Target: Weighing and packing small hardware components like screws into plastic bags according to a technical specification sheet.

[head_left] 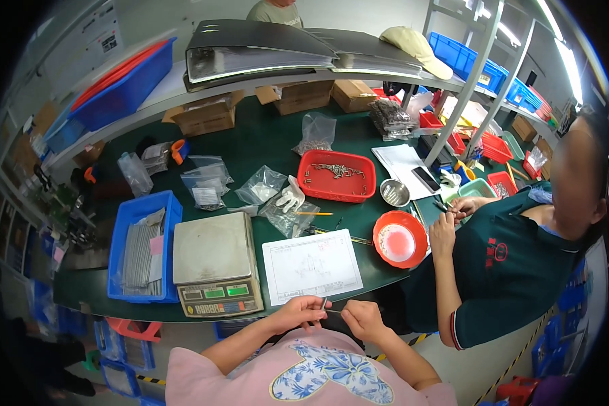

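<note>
Close to my body, at the table's front edge, my left hand [300, 313] pinches a small thin metal piece [325, 304] between thumb and fingertips. My right hand [363, 319] is closed just beside it, its fingertips on a thin, rod-like piece [334, 311] that reaches toward the left hand. These parts are too small to name more exactly. Just beyond my hands lies a printed drawing sheet [311, 265]. To its left stands a weighing scale [214, 252] with lit green displays.
A blue bin [117, 250] of grey strips stands left. Farther back are a red tray [338, 196] of small metal parts, a white glove [291, 195] and plastic bags. An orange bowl [383, 256] and a co-worker [514, 250] are at right. A shelf [277, 80] spans the back.
</note>
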Motion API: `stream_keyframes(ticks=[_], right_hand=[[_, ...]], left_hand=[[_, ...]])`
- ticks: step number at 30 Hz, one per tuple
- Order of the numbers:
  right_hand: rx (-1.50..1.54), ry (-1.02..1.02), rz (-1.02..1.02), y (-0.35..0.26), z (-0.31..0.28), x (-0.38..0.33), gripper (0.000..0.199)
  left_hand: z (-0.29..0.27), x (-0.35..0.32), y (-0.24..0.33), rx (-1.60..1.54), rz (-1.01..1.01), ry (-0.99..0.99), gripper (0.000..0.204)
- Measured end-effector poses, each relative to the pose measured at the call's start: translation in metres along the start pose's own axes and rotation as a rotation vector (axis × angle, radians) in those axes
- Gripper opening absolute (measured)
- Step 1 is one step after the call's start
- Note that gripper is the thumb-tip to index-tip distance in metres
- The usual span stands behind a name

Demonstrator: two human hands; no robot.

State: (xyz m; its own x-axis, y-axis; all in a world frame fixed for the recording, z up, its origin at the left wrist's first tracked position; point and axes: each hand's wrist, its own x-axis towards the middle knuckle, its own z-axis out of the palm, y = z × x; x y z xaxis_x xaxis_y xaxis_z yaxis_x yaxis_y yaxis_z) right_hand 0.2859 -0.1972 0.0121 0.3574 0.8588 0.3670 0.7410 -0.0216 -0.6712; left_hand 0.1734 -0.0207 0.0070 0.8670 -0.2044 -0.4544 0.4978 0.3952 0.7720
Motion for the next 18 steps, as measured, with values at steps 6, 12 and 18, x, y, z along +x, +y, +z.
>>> stream_keyframes(ticks=[6,12,18], right_hand=[[0.978,0.117,0.611,-0.002,0.025,-0.015,0.026],[0.331,0.210,0.313,-0.001,0.011,0.000,0.027],[0.100,0.137,0.109,0.004,0.002,0.003,0.025]], left_hand=[[0.017,0.003,0.001,1.048,0.932,0.415,0.017],[0.006,0.007,0.005,0.500,0.670,0.314,0.033],[0.011,0.011,0.001,0.333,0.442,0.217,0.031]])
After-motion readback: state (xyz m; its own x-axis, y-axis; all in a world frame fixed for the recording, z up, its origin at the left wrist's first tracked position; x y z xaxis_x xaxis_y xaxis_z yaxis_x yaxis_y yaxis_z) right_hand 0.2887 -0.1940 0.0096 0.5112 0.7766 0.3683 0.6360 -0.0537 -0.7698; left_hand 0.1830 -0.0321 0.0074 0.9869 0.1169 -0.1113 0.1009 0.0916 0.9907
